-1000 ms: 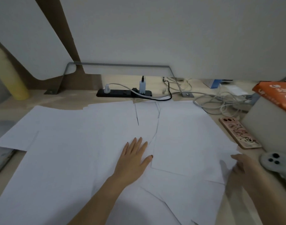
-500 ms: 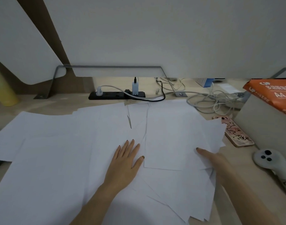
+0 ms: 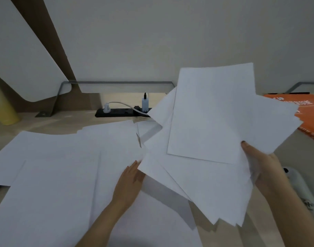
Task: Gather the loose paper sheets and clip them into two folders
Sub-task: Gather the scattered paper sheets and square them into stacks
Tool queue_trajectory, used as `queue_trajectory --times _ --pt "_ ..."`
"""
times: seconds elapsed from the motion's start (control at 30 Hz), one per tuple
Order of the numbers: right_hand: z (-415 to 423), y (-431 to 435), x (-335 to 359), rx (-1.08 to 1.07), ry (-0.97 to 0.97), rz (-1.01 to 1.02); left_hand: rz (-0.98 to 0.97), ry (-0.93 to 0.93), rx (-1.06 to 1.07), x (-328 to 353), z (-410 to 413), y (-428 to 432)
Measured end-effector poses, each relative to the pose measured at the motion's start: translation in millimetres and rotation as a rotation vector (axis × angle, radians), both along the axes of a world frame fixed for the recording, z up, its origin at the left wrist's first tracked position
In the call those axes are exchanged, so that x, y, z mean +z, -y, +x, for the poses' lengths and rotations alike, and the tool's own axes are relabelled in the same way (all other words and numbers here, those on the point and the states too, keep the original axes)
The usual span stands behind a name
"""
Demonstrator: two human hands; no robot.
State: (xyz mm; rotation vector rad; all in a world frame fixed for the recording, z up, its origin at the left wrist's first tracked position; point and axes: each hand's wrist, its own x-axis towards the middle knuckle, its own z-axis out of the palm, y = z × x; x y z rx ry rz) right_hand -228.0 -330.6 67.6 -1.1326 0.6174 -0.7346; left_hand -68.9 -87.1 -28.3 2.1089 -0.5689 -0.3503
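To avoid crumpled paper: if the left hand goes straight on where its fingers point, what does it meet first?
Probably the corner of the lifted sheets gripped by the right hand, at the fingertips of the left hand. Depth is unclear: it may slide beneath, over the flat sheets.

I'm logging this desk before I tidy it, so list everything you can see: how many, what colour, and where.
held sheets: several, exact count unclear, white, fanned in the air at right
desk sheets: many, overlapping, white, flat across the left and centre
desk: one, light wood, bare strip along the back
power strip: one, black, back centre
plug: one, white, in the strip
adapter: one, white, in the strip
bracket: one, grey metal, above the strip
cylinder: one, yellow, far left
paper pack: one, orange, right, behind the held sheets
controller: one, white, right edge
left hand: flat on the desk sheets, fingers straight
right hand: grips the held sheets, thumb on top
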Motion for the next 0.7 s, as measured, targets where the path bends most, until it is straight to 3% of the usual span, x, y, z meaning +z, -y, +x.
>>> queue_trajectory --times 0.1,0.2,0.27,0.4,0.5,0.6,0.7 --pt "-4.1 0.0 3.0 0.117 0.006 0.049 -0.405 -0.45 0.137 49.8 -2.3 -4.6" --pt "-2.8 -7.4 3.0 0.226 -0.007 0.039 -0.65 -0.679 0.037 80.5 15.5 -18.0" --pt "2.2 -15.6 3.1 0.276 0.006 0.013 -0.751 -0.688 0.041 96.7 23.4 -27.0" --pt "14.4 -29.2 1.7 0.349 0.036 0.026 -0.747 -0.537 -0.01 118.9 23.6 -35.1" --pt "24.8 -36.5 -4.9 0.367 0.01 0.061 -0.787 -0.571 0.022 112.2 18.7 -37.2" --pt "32.7 -44.6 -20.7 0.335 -0.092 0.106 -0.778 -0.698 0.099 98.0 11.7 -35.2" --pt "31.9 -51.6 -37.6 0.341 -0.248 0.141 -0.656 -0.669 0.198 72.9 12.2 -33.8"
